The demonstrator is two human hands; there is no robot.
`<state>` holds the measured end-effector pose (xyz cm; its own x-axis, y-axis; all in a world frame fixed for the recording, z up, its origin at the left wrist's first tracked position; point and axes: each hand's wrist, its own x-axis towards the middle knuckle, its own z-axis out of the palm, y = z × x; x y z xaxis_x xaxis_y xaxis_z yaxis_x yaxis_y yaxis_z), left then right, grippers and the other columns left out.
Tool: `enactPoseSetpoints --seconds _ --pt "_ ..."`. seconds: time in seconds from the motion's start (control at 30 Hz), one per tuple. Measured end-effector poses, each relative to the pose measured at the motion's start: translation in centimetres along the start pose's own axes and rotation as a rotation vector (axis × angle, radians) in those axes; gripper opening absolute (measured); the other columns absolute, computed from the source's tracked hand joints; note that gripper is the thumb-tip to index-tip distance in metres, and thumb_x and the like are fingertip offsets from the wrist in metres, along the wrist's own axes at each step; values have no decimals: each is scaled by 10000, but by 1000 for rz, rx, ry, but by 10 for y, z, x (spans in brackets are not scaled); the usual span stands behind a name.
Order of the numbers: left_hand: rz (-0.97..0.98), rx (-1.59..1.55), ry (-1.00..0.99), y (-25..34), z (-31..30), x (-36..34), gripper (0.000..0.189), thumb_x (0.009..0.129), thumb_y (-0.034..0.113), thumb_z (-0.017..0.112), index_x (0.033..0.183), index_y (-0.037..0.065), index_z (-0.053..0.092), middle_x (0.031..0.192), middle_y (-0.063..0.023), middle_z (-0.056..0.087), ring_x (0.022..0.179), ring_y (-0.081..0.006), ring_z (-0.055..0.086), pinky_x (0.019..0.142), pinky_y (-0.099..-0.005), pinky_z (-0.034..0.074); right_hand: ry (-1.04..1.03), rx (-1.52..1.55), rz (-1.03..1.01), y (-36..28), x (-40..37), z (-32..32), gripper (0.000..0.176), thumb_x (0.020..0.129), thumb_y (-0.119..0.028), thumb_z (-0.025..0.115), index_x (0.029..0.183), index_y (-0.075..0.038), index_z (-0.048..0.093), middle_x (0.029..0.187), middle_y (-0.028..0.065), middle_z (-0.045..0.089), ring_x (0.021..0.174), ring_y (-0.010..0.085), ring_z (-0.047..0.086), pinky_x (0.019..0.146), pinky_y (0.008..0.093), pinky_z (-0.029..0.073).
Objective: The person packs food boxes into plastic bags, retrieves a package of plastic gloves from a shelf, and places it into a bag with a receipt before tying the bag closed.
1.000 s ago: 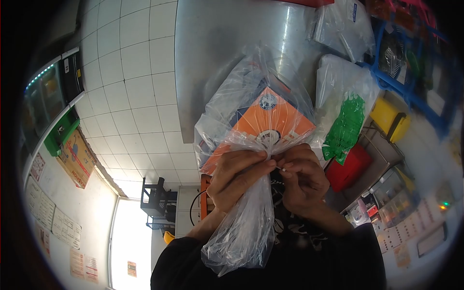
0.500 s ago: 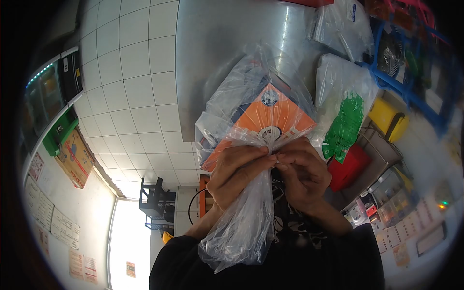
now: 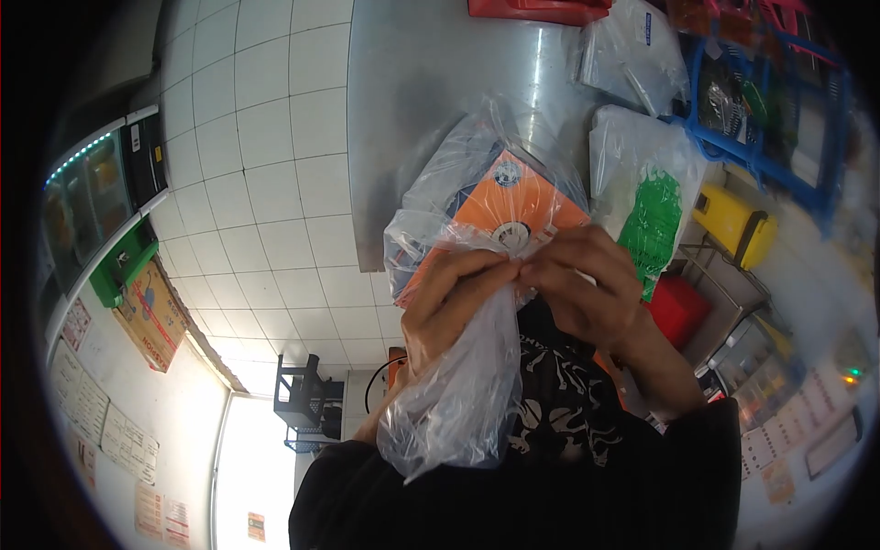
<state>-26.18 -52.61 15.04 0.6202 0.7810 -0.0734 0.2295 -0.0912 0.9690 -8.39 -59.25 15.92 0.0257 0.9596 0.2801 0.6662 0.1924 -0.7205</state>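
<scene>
A clear plastic bag (image 3: pixel 449 394) is gathered at its neck between my two hands, in front of my chest. Inside its upper part shows an orange and dark blue box (image 3: pixel 527 197), one corner pointing away from me, over the metal table. My left hand (image 3: pixel 458 298) pinches the gathered plastic from the left side. Against it, fingertips nearly touching, my right hand (image 3: pixel 587 280) pinches the same neck. The loose end of the bag hangs down over my dark shirt.
On the metal table (image 3: pixel 412 73) are a red object (image 3: pixel 541 7), a stack of clear bags (image 3: pixel 632 55) and a bag with green print (image 3: pixel 653 211). Blue baskets (image 3: pixel 770 119) stand at the right, near a yellow container (image 3: pixel 733 225). White floor tiles (image 3: pixel 275 183) lie left.
The view has shifted slightly. My right hand has turned, its wrist and forearm now further out to the right. Both hands still grip the neck of the bag.
</scene>
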Motion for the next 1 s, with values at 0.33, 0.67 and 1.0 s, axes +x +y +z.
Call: enactPoseSetpoints --seconds 0.33,0.67,1.0 --pt "104 9 -6 -2 6 -3 360 852 108 656 1197 15 611 1132 -103 561 1033 -215 560 866 -314 473 357 -167 9 22 12 35 188 755 81 636 918 -9 609 867 133 649 766 291 641 674 375 527" --pt "239 -125 162 -34 30 -24 565 773 243 691 1268 20 537 1283 -196 534 1239 -333 503 1073 -403 380 -191 -29 -75 33 5 -14 165 760 117 658 890 16 655 866 140 658 779 320 623 689 382 502" --pt "-56 88 617 -48 106 -20 693 752 276 758 1337 47 465 1405 -198 409 1344 -331 386 1133 -414 300 58 -86 -385 130 2 54 329 847 -342 730 1002 -54 688 996 126 690 894 326 679 804 383 563"
